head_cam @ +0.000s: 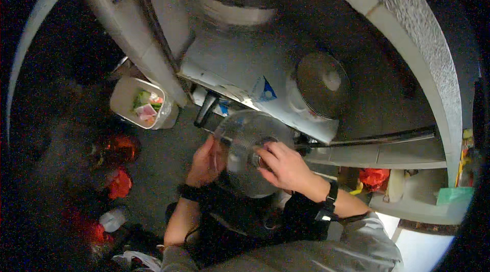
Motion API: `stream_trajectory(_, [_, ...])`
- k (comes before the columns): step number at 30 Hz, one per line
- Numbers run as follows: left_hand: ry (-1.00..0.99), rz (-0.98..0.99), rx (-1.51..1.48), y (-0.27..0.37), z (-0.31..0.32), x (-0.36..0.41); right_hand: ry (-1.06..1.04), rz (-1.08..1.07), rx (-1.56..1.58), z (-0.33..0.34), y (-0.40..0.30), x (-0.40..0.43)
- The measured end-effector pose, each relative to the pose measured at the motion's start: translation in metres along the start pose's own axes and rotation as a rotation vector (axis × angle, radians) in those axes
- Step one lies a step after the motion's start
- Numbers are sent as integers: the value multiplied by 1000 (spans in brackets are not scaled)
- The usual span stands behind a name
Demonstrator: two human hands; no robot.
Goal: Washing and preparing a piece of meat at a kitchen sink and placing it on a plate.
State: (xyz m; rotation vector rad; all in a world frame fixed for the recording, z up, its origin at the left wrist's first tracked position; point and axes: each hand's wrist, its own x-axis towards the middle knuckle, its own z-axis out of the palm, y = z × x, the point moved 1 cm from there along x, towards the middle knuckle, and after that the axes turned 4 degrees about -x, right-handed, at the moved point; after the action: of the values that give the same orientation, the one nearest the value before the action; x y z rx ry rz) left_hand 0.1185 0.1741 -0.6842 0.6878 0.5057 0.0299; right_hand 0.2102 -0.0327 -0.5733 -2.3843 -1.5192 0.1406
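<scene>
A round, see-through lid, likely glass [245, 161], is held in front of my body. My left hand [206, 163] grips its left rim, the fingers partly behind it. At the lid's centre, the fingers of my right hand [285, 166] close around what looks like its knob; the knob itself is mostly hidden. Just beyond the lid, a black handle [206, 109] sticks out near the front edge of a pale, shiny panel [237, 65]. The picture is dark and grainy, so fine detail is lost.
A pale bin [164, 113] with food scraps and wrappers stands at left. Red bags [119, 184] and a white bag [113, 220] lie on the floor at lower left. A round lidded pan [323, 84] is beyond the panel. A tiled counter edge [383, 157] runs right, with a red bag [374, 179] below.
</scene>
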Motion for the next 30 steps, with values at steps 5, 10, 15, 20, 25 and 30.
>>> stream_trajectory(5, [-392, -255, -417, -12, -33, 17, -25, 5, -83, -21, -28, 0])
stream_trajectory(10, [-186, -282, -523, 7, 14, -6, 35, 0, -200, -50, -38, 1])
stream_trajectory(15, [-408, -39, -306, -1, -6, 18, 299, 59, -399, -89, -14, 30])
stream_trajectory(20, [-319, -14, -236, -5, -10, 25, 332, 417, -692, -115, 70, 27])
stream_trajectory(25, [-212, 1, -245, -1, -7, 8, 398, 619, -529, -114, 124, 27])
stream_trajectory(30, [-171, 8, -246, -4, -11, 11, 260, 760, -554, -106, 135, 32])
